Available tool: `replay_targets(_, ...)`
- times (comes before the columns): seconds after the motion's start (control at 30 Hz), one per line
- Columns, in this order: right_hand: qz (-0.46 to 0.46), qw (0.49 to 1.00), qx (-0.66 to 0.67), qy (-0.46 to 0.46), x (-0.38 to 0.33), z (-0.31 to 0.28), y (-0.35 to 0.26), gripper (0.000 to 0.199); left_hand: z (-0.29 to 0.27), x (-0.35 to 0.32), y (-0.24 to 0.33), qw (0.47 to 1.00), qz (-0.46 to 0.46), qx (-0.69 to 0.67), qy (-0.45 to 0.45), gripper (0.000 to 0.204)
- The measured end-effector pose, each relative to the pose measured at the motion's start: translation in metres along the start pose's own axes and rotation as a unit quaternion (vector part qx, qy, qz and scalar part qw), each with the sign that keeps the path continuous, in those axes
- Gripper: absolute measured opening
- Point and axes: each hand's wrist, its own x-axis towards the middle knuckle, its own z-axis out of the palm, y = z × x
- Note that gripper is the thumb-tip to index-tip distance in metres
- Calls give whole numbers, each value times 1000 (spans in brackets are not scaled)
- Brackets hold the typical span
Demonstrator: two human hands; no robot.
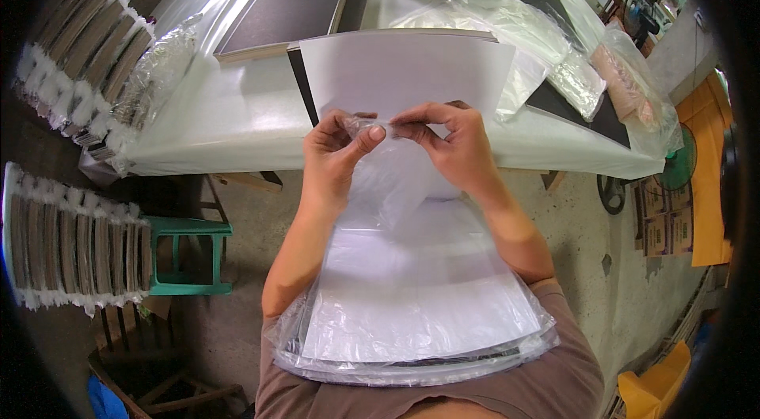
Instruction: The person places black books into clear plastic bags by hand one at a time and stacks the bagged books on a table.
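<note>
Between my hands hangs a thin clear plastic bag (388, 182), its upper edge pinched by both. My left hand (334, 151) is closed, thumb and fingers gripping the film. Close beside it, my right hand (453, 144) pinches the film with thumb and forefinger. The crumpled film falls over a stack of white sheets (404, 292) wrapped in clear plastic on my lap. Just behind my hands, a white sheet (408, 75) leans upright at the table's near edge, with dark boards behind it.
The white-covered table (229, 126) carries dark-covered stacks (289, 7) and folded plastic bags (526, 31). At left, fringed grey bundles (79, 245) stand by a green stool (190, 257). A fan (679, 158) and brown cartons (667, 225) are at right.
</note>
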Motion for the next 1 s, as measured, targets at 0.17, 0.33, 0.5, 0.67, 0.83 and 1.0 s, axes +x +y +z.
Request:
replay_targets(0.17, -64, 977, -189, 72, -1, 13, -4, 6, 0, 0, 2, 999, -29, -19, 8, 28)
replay_targets(0.33, -91, 968, -199, 123, -1, 11, -9, 7, -22, -2, 5, 979, -119, -152, -68, 25)
replay_targets(0.5, 189, 845, 500, 8, 3, -13, -2, 14, -10, -8, 10, 964, -36, 261, -44, 26)
replay_targets(0.67, 37, 930, 355, -89, -1, 4, 4, 26, -10, -2, 5, 946, 198, 252, -42, 27)
replay_targets(0.83, -82, 851, 424, -300, -16, -5, 32, 37, -27, -11, 10, 991, -83, -102, -10, 27)
replay_targets(1.0, -163, 663, 546, -486, -37, -19, 35, 52, -95, -10, 11, 968, -23, -229, 100, 37)
